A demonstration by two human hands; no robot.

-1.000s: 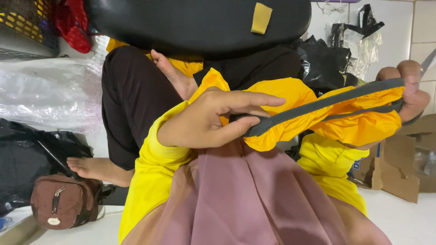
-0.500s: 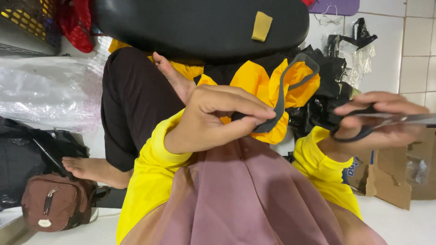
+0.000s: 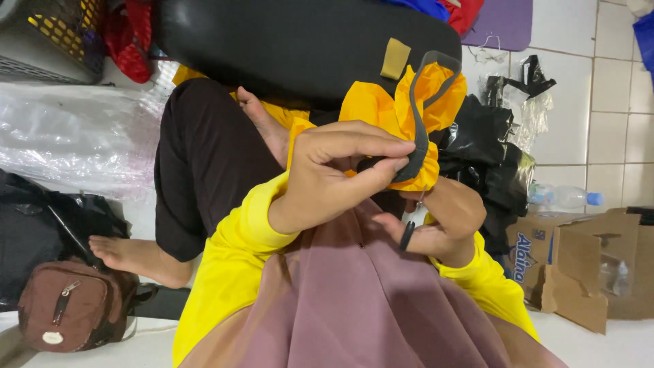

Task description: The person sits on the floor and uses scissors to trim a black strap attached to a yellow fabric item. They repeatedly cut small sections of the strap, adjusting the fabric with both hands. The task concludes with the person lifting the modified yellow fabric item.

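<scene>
My left hand (image 3: 334,174) pinches a bunched piece of yellow fabric (image 3: 402,102) edged with a grey strip (image 3: 421,136), thumb and fingers closed on the strip. My right hand (image 3: 443,218) sits just below and behind it, palm up, gripping scissors (image 3: 407,235). Only a black handle loop and a bit of metal show; the blades are hidden behind my left hand. Both sleeves are yellow, and a mauve cloth (image 3: 340,307) drapes over my front at the bottom.
A large black padded shape (image 3: 286,41) lies above the hands. A bare foot (image 3: 129,255) and black trouser leg (image 3: 197,170) are at left, near a brown pouch (image 3: 68,310). Cardboard boxes (image 3: 579,272), a water bottle (image 3: 562,197) and black plastic bags (image 3: 484,157) stand right.
The grey strip was stretched out between both hands; now the fabric is bunched in my left hand. My right hand, with the scissors, moved in from the right to under my left hand.
</scene>
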